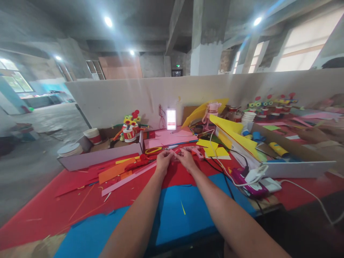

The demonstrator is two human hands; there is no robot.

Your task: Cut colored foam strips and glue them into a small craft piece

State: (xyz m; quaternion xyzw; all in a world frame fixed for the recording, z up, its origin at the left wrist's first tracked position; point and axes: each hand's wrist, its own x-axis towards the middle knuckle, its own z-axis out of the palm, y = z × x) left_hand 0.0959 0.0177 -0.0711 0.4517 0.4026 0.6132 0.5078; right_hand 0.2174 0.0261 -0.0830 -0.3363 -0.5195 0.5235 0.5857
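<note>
My left hand (pixel 164 160) and my right hand (pixel 187 159) are close together over the red sheet, fingertips pinched and nearly meeting. Between them is a small pink piece (pixel 176 153), too small and blurred to tell its kind. A pink glue gun (pixel 197 152) lies just beyond and right of my right hand. Yellow-handled scissors (pixel 153 150) rest behind my left hand, and a long pink paper strip (pixel 129 178) runs out to its left. Under my forearms lies a blue sheet (pixel 185 204) with a thin yellow scrap (pixel 183 208).
A white box (pixel 99 156) at left holds a paper-cup robot figure (pixel 130 130). At right, another box (pixel 301 166) contains coloured rolls. A purple power strip (pixel 248 184) with white cables sits front right. Yellow paper pieces (pixel 212 148) and orange strips (pixel 113 174) lie around.
</note>
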